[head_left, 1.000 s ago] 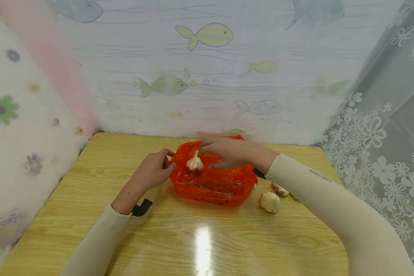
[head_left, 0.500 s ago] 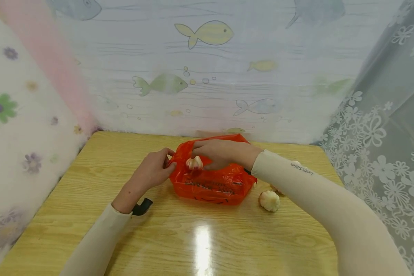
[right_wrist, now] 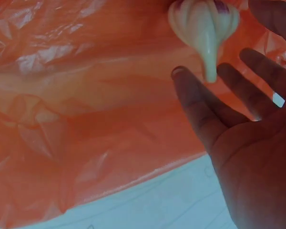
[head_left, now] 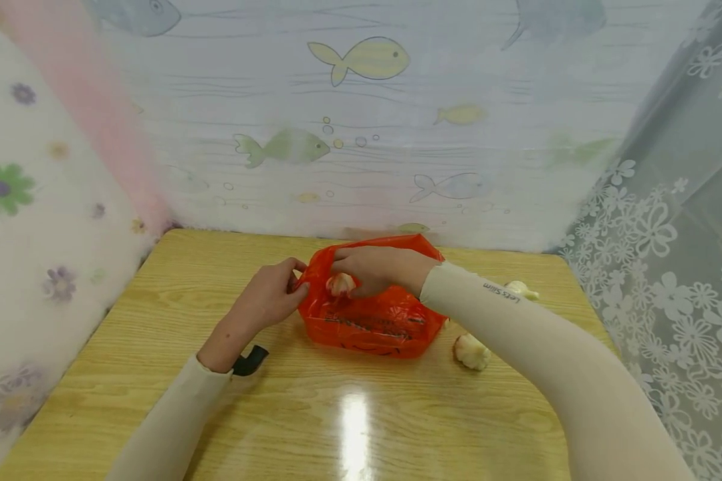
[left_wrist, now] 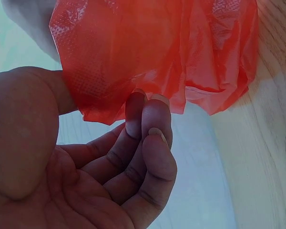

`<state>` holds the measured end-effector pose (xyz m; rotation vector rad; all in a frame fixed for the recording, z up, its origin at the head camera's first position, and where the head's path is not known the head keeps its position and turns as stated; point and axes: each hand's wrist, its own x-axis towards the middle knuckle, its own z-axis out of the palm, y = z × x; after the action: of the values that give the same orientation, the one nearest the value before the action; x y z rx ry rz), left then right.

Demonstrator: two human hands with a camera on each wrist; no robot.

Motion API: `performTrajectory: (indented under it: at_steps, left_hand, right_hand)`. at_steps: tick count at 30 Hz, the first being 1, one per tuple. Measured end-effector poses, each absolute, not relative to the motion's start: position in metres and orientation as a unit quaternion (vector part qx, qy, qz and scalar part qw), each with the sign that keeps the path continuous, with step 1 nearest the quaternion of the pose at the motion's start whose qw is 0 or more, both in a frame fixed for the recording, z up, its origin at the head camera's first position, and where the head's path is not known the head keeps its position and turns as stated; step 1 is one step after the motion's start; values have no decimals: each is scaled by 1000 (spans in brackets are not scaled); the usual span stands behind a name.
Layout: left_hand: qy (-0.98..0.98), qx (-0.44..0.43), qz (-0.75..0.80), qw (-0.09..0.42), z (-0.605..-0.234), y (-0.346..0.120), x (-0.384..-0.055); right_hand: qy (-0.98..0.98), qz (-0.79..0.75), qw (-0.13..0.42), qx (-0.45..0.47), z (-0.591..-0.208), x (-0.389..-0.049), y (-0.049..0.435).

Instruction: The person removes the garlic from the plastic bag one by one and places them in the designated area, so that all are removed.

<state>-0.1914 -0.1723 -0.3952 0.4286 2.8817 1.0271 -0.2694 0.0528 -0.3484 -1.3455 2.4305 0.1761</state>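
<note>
My left hand (head_left: 272, 294) pinches the left edge of a red plastic bag (head_left: 367, 331). In the left wrist view the bag's edge (left_wrist: 128, 57) passes between thumb and fingertips. My right hand (head_left: 373, 267) reaches into the bag's mouth from the right. Just at its fingers is a garlic bulb (head_left: 339, 285), lying inside the bag. The right wrist view shows the garlic bulb's stem (right_wrist: 209, 62) towards my palm, with my right hand's fingers (right_wrist: 195, 105) spread around it and not closed on it.
Right of the bag another garlic bulb (head_left: 472, 352) lies on the wooden table (head_left: 277, 427). One more bulb (head_left: 522, 290) sits farther back, partly behind my right sleeve (head_left: 517, 341). A fish-patterned curtain (head_left: 361, 153) hangs behind the table.
My right hand has moved left and down into the bag, up to the garlic bulb, which looks turned from stem-up. My left hand has kept its hold on the bag's edge.
</note>
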Motion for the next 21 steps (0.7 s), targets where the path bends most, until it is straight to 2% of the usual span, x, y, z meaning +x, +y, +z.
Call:
performTrajectory:
  at_steps: [6, 16, 21]
  left_hand:
    - [932, 139, 333, 26, -394, -171, -191]
    - [932, 141, 332, 16, -394, -172, -190]
    - [933, 138, 333, 18, -394, -172, -190]
  right_hand:
    - [872, 108, 192, -437, -356, -269, 46]
    - [865, 136, 213, -433, -369, -269, 37]
    - [867, 121, 201, -440, -377, -270, 36]
